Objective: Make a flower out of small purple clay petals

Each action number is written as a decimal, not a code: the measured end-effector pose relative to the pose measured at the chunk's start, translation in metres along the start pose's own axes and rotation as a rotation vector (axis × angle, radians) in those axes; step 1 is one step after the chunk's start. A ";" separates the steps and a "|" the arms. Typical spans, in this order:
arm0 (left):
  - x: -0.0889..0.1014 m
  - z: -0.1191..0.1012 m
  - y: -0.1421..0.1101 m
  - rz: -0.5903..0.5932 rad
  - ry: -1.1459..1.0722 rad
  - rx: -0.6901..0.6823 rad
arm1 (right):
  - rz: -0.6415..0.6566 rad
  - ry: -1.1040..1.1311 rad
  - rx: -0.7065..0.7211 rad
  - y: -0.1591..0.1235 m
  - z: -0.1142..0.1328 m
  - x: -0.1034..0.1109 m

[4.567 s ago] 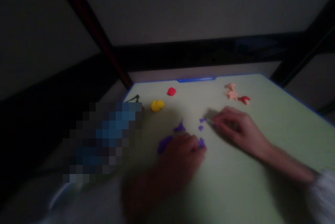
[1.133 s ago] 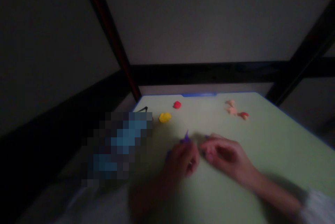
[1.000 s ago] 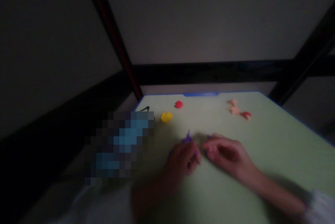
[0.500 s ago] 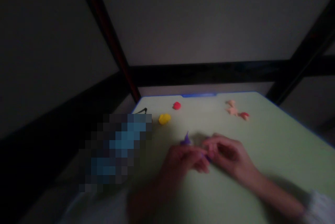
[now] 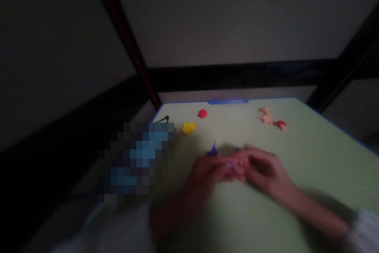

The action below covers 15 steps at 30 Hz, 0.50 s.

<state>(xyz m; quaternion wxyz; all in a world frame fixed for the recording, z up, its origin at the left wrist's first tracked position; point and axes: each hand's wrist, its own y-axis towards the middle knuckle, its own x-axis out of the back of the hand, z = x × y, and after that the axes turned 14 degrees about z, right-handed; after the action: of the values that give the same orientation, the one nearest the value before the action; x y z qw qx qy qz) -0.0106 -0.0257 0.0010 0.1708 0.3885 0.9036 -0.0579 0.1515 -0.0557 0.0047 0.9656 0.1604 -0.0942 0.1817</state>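
Over the last second, the fingers of my left hand [image 5: 204, 174] have crossed the small gap to my right hand [image 5: 265, 168], and the two now meet. A small purple piece [image 5: 231, 165] sits at their meeting point, pinched between my left thumb and fingers. My right fingers are curled against the left ones; whether they grip the piece too, I cannot tell.

Just beyond my left fingers rises a pointed purple shape [image 5: 213, 150], and a purple bit [image 5: 238, 149] peeks out right past my right fingertips. Farther ahead on the left lie a yellow lump [image 5: 188, 128] and, behind it, a red lump [image 5: 203, 113]. Ahead on the right, well apart from my fingers, are a peach star-like piece [image 5: 267, 119] and a red-topped piece [image 5: 280, 125].

Pale bench [image 5: 319, 158] spreads from my right knuckles to its slanting blue edge, giving that side the wider room to move.
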 end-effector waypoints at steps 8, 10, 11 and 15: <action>0.003 0.003 0.000 -0.021 0.011 0.017 | 0.008 -0.048 0.074 -0.002 0.001 0.001; 0.002 0.003 0.001 -0.025 0.017 0.032 | 0.068 -0.069 0.103 -0.003 0.003 0.002; 0.001 0.004 0.001 -0.036 0.026 0.045 | 0.096 -0.086 0.121 -0.003 0.004 0.002; 0.000 0.006 -0.001 -0.091 0.062 0.079 | 0.131 -0.175 0.170 -0.002 0.006 0.000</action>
<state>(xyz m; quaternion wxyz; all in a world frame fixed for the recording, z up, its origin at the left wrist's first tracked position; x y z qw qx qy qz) -0.0100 -0.0274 -0.0046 0.1245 0.3549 0.9223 -0.0893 0.1520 -0.0593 0.0095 0.9226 0.2503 -0.1728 0.2371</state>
